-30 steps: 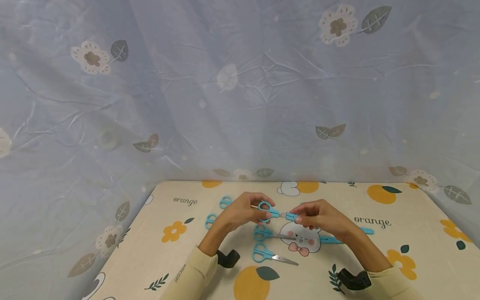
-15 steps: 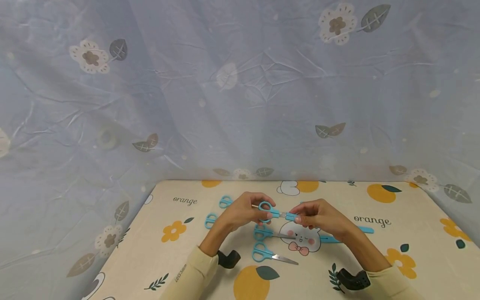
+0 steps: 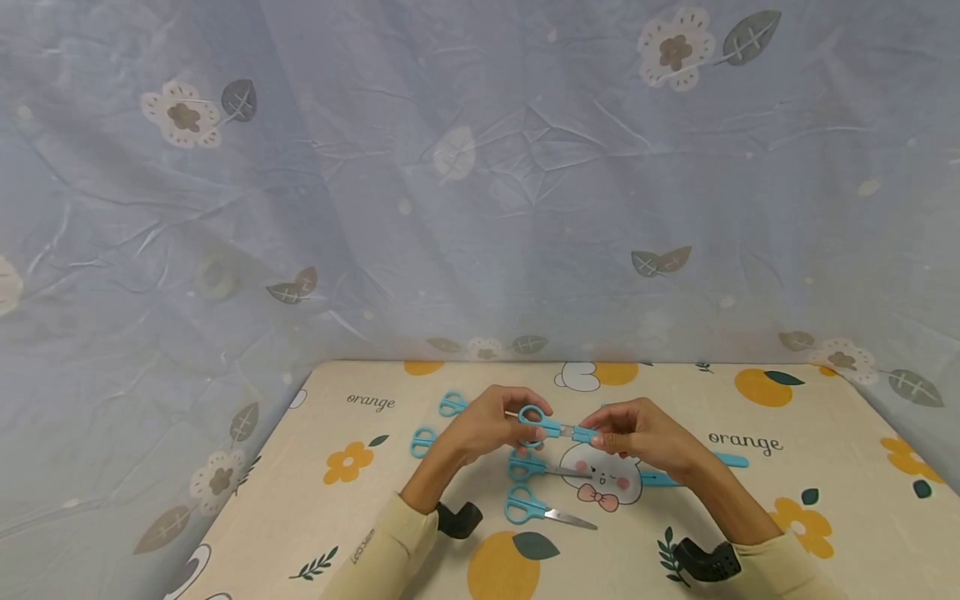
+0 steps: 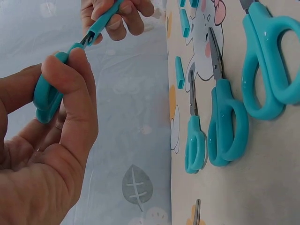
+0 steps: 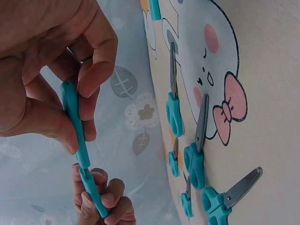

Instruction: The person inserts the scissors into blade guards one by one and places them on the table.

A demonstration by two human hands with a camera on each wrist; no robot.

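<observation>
I am sliding the blue cap (image 3: 582,433) over the blades of the small scissors (image 3: 534,419), held in the air above the middle of the table (image 3: 825,500): my left hand (image 3: 480,429) grips the rounded plastic handle, my right hand (image 3: 645,433) pinches the slim cap, and a little metal shows between them. I judge the next push must run straight along the blades. Three more scissors (image 3: 536,507) lie bare below, smooth plastic loops on thin steel, on the glossy orange-printed cover.

A crumpled blue floral curtain (image 3: 480,183) hangs behind the orange-printed cream table (image 3: 825,467).
</observation>
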